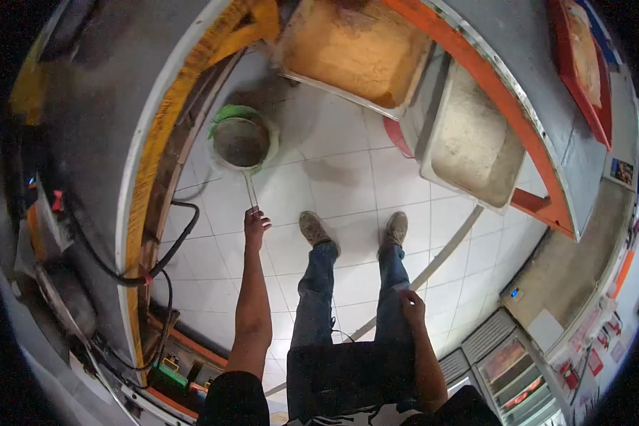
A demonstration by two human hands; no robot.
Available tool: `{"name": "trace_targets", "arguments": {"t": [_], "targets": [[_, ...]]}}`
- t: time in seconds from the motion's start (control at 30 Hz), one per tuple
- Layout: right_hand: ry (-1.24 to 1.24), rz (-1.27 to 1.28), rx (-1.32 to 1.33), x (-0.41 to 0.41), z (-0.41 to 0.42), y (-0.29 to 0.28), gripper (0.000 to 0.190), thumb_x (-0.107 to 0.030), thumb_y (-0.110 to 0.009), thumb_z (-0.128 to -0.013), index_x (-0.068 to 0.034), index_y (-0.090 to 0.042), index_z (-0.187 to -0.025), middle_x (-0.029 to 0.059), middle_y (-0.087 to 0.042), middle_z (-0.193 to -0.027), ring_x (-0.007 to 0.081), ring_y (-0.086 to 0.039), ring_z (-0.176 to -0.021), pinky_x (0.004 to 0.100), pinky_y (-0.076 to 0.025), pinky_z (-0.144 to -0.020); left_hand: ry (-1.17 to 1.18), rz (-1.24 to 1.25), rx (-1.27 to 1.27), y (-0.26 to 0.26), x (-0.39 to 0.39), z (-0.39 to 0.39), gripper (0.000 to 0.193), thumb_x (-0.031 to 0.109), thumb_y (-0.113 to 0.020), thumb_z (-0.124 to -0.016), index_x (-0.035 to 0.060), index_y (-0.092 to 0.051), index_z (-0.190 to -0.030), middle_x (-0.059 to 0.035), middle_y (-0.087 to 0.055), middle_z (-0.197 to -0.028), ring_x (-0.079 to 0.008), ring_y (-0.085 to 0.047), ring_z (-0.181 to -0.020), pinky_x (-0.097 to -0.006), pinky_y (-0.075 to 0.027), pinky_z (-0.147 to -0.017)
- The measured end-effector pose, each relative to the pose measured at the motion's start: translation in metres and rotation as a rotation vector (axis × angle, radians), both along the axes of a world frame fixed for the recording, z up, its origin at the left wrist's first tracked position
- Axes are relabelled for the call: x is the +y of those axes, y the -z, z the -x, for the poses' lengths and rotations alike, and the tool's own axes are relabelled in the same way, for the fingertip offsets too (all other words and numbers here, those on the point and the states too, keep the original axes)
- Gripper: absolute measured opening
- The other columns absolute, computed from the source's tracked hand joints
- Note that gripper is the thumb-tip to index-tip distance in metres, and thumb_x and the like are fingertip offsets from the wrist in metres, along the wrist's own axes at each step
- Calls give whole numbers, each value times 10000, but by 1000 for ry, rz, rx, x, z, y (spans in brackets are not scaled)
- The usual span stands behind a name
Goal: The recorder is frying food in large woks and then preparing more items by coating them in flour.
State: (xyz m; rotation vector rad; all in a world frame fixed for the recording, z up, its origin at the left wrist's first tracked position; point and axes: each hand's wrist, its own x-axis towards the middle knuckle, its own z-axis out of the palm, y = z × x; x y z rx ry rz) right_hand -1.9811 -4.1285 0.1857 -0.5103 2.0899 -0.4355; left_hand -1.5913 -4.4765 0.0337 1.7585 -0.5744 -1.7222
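Note:
My left hand (254, 226) reaches forward and grips the end of a long, thin handle. The handle belongs to a round strainer (242, 142), whose bowl sits over a green bucket (238, 111) at the left. What the bucket holds is hidden under the strainer. My right hand (414, 309) hangs beside my right thigh, loosely curled, with nothing visible in it. Ahead to the right is a pale plastic tub (463, 133) of whitish, flour-like powder. Another tub (359, 53), with yellowish-looking powder, stands farther ahead.
A metal-topped table (96, 160) with a yellow frame runs along the left; a black cable (191, 223) loops from it. An orange-framed table (559, 96) at the right carries a red tray (583, 69). Something red (396, 136) lies by the tubs. A glass-fronted cabinet (522, 378) stands at lower right.

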Motion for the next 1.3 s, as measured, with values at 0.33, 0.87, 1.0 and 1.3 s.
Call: {"name": "trace_targets", "arguments": {"t": [0.33, 0.87, 1.0, 1.3], "targets": [[2, -51, 7, -16, 13, -9, 206, -33, -474, -835, 3, -590, -1002, 95, -643, -906, 168, -597, -862, 292, -460, -767, 73, -87, 21, -27, -7, -4, 404, 287, -514, -877, 149, -368, -1228, -107, -529, -1198, -302, -559, -1032, -456, -447, -829], [693, 720, -69, -201, 263, -41, 411, -73, -492, -829, 65, -435, -1212, 117, -570, -1030, 174, -558, -900, 304, -452, -781, 470, -2, 485, -167, 40, 367, 484, 338, -535, -859, 139, -371, -1268, -25, -552, -1143, -168, -563, -974, -325, -459, -797], [773, 651, -129, -196, 260, -42, 347, -85, -544, -809, -26, -517, -1150, 56, -608, -874, 140, -559, -756, 261, -436, -660, 243, -5, 459, -204, 54, 482, 457, 300, -574, -852, 53, -381, -1185, -119, -508, -1128, -221, -543, -976, -374, -470, -816], [607, 355, -407, -158, 224, -65, 428, -309, -493, -838, -70, -457, -1191, 79, -557, -949, 181, -567, -827, 309, -464, -693, -124, 223, -329, -182, 100, 462, 287, 101, -538, -760, -56, -484, -995, -174, -560, -923, -261, -542, -783, -358, -441, -706]]}}
